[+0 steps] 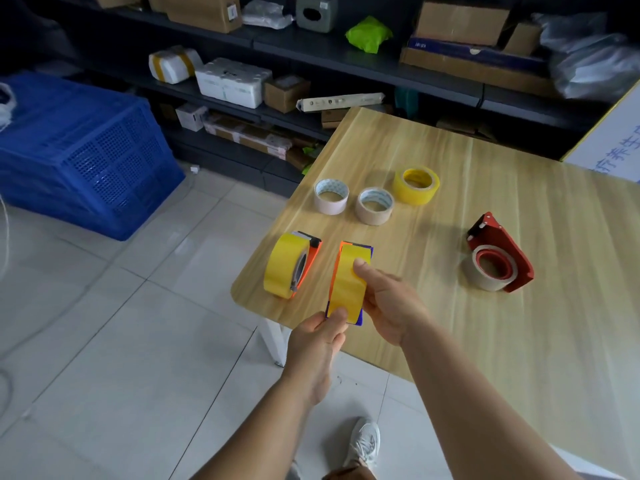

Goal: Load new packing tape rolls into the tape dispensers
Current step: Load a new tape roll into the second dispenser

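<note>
Beside held dispenser (348, 285), loaded dispenser (290, 265), spare rolls (374, 205)

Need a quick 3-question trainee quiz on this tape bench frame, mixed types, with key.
1. How many loose tape rolls lie flat at the table's far side?
2. True or false: the red dispenser is empty.
3. Which hands hold the dispenser with yellow tape? A left only, B right only, C both.

Key: 1. Three: two pale rolls, one yellow roll. 2. False. 3. C: left hand, right hand.
</note>
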Tool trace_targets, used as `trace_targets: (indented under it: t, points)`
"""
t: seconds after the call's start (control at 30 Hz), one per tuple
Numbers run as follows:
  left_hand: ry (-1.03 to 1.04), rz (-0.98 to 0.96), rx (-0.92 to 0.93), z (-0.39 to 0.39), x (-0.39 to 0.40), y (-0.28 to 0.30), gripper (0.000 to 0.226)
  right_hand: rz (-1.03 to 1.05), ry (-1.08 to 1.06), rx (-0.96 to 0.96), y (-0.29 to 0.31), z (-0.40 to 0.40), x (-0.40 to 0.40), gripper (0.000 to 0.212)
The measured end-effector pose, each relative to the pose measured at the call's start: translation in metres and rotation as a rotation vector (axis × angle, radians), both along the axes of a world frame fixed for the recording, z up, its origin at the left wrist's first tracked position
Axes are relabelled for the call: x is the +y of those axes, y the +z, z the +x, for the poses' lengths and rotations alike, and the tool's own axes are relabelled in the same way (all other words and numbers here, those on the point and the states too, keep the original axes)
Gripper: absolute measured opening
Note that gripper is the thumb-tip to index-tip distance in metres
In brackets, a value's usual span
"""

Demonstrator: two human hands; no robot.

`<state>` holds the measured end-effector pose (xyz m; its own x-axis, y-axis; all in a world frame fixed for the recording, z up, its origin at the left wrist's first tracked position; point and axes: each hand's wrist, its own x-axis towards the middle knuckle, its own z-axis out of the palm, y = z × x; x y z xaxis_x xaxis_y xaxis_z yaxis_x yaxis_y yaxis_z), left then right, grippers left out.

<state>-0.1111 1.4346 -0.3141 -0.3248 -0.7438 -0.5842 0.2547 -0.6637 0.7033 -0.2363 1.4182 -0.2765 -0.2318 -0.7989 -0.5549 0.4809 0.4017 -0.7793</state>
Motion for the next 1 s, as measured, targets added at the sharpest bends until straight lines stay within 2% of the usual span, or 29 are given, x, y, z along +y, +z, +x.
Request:
trace_targets:
  t: [0.3,0.57,0.67,1.0]
  points:
    - [0.066,0.086,-0.003,0.015,0.001,-0.020,0.005,0.032,0.036,-0.058,-0.021,0.019,0.009,0.012]
    - [0.048,0.081,-0.053,0.016,-0.011,-0.028,0.005,-0.008,0.014,-0.160,-0.033,0.019,0.003,0.020]
    - [0.049,0.060,-0.070,0.013,-0.017,-0.030,0.006,-0.013,0.009,-0.142,-0.036,0.016,-0.001,0.024]
    - [0.010,0.116,-0.144,0.008,-0.027,-0.038,0.005,0.049,-0.038,-0.125,-0.048,0.012,-0.012,0.017]
